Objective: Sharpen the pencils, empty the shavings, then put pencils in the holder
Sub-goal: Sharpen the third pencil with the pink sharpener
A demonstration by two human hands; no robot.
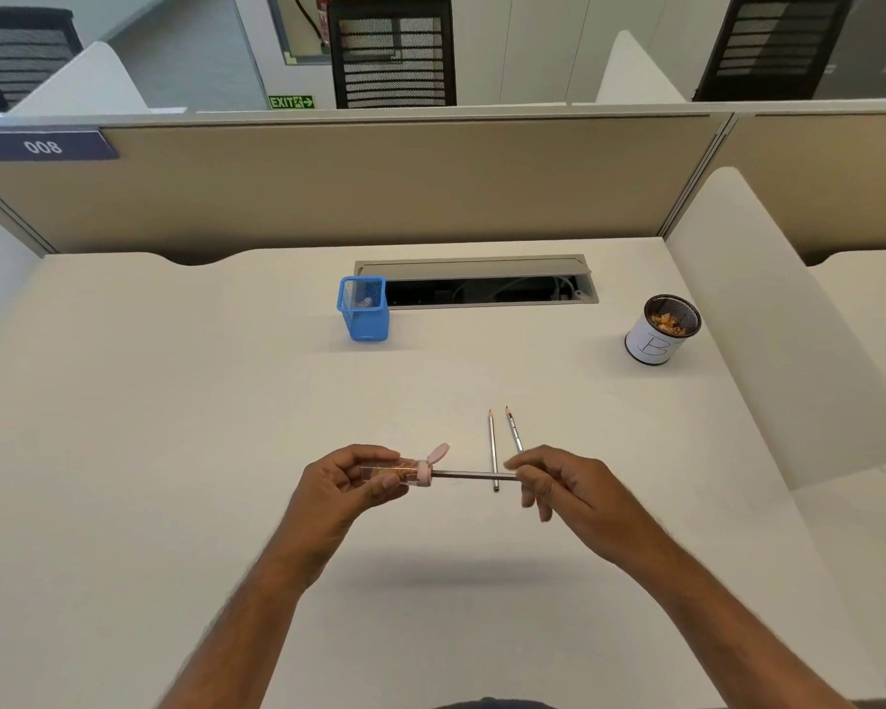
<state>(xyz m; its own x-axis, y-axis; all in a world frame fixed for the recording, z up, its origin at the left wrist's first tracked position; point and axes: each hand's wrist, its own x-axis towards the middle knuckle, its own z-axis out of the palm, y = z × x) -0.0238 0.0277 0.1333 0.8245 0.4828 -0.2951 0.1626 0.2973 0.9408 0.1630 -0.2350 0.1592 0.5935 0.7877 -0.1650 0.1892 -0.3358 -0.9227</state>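
While left hand (351, 483) grasps sharpener (405, 472), right hand (558, 478) pinches pencil (469, 473) lying crosswise, tip leftward inside it

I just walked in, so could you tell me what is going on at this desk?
A person is sharpening a pencil: the left hand holds a clear sharpener with shavings inside, and the right hand pinches the pencil pushed into it. Two sharpened pencils lie on the desk. The blue mesh holder holds no pencils yet.

Three black mesh chairs (393, 53) beyond the beige partition (359, 186).
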